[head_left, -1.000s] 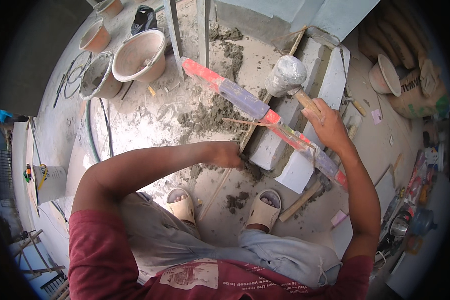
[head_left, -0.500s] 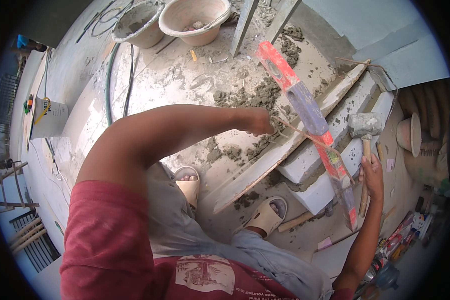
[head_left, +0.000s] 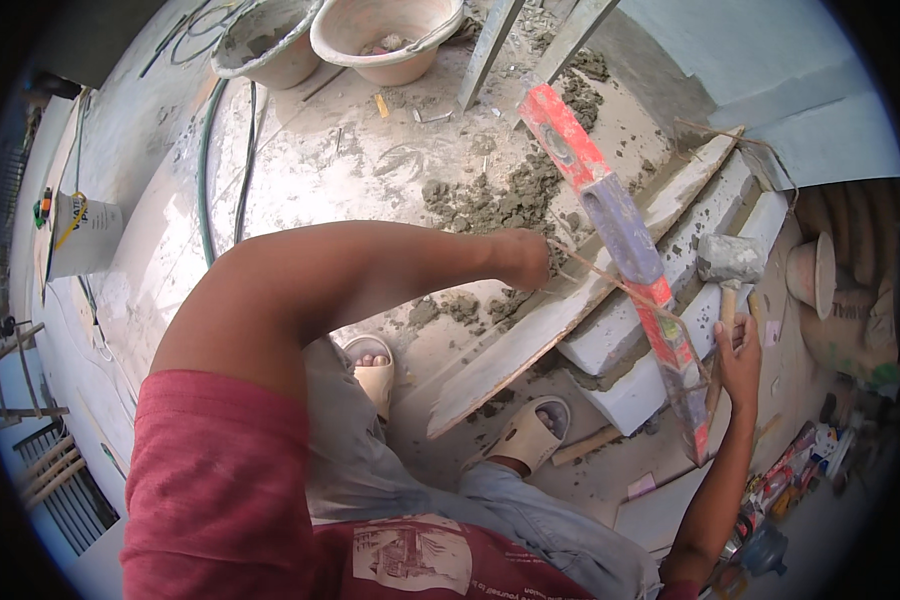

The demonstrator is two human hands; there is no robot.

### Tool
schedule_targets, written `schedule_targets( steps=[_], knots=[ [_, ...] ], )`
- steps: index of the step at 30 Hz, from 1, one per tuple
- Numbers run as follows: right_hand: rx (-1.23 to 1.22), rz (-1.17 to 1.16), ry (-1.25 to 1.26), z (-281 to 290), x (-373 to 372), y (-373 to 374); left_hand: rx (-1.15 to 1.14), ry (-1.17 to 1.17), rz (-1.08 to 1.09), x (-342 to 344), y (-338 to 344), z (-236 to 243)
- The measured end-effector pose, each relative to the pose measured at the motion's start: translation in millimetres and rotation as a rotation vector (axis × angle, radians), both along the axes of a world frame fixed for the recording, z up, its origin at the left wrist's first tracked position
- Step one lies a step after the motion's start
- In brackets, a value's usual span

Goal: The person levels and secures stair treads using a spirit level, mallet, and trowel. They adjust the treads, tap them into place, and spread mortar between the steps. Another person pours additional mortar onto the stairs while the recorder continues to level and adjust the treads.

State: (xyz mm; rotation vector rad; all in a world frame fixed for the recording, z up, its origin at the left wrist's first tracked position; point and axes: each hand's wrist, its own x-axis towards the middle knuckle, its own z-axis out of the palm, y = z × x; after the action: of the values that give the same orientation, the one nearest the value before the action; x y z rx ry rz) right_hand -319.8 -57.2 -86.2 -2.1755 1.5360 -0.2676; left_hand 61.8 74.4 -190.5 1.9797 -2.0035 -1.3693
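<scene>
My left hand (head_left: 523, 259) is closed at the near end of a thin rusty bent rod (head_left: 610, 280), its fingers mostly hidden behind the back of the hand. The rod crosses the wooden board (head_left: 515, 363) and the white blocks (head_left: 625, 392). My right hand (head_left: 739, 362) holds the wooden handle of a mallet (head_left: 732, 259) whose mortar-caked head lies over the outer block. Between both hands a red and purple spirit level (head_left: 620, 225) rests slantwise across the board and blocks. Grey mortar fills the gap between the block rows.
Loose mortar (head_left: 510, 200) is scattered on the floor beyond my left hand. Two basins (head_left: 385, 65) stand at the back, near upright metal legs (head_left: 490, 50). A hose (head_left: 208, 170) runs along the left, beside a white bucket (head_left: 88, 235). Assorted tools and packets (head_left: 795, 465) lie at right.
My right hand has shifted slightly up the mallet's handle, its fingers looser around it. The mallet head sits a little lower in view. My left hand stays at the rod.
</scene>
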Motion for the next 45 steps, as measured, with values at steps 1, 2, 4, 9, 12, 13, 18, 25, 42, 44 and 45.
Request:
schedule_targets(
  steps=[1,2,4,9,12,13,18,25,42,44,45],
  knots=[
    [-0.097,-0.006,0.049,5.4,3.0,4.6,0.022,-0.017,0.021,2.1,1.4,7.1],
    [-0.194,-0.013,0.098,11.5,5.9,9.9,0.043,-0.034,0.043,5.4,3.8,14.3],
    [-0.264,0.027,0.054,29.2,5.4,26.6,0.043,-0.072,0.008,7.1,6.2,22.3],
    [-0.217,0.114,-0.084,77.7,18.8,92.8,-0.15,-0.216,-0.396,-8.5,12.6,43.3],
    [0.08,0.346,-0.159,103.0,41.5,132.7,-0.316,-0.278,-0.44,-19.2,20.1,47.6],
    [0.173,0.455,-0.202,102.7,50.6,140.7,-0.355,-0.285,-0.42,-20.9,22.6,47.7],
    [0.178,0.606,-0.129,48.9,89.4,163.1,-0.918,-0.476,-0.624,-29.1,26.3,27.2],
    [0.036,0.741,-0.065,36.5,113.7,163.1,-0.844,-0.465,-0.67,-26.7,30.5,37.0],
    [-0.02,0.902,0.127,53.4,155.1,171.0,0.093,0.839,0.578,-26.2,8.5,-50.3],
    [-0.013,0.882,0.08,40.9,155.1,173.1,0.205,0.857,0.679,-35.2,8.5,-54.0],
    [-0.005,0.883,0.073,36.3,154.5,175.3,0.265,0.864,0.729,-38.8,8.4,-54.1]
  ],
)
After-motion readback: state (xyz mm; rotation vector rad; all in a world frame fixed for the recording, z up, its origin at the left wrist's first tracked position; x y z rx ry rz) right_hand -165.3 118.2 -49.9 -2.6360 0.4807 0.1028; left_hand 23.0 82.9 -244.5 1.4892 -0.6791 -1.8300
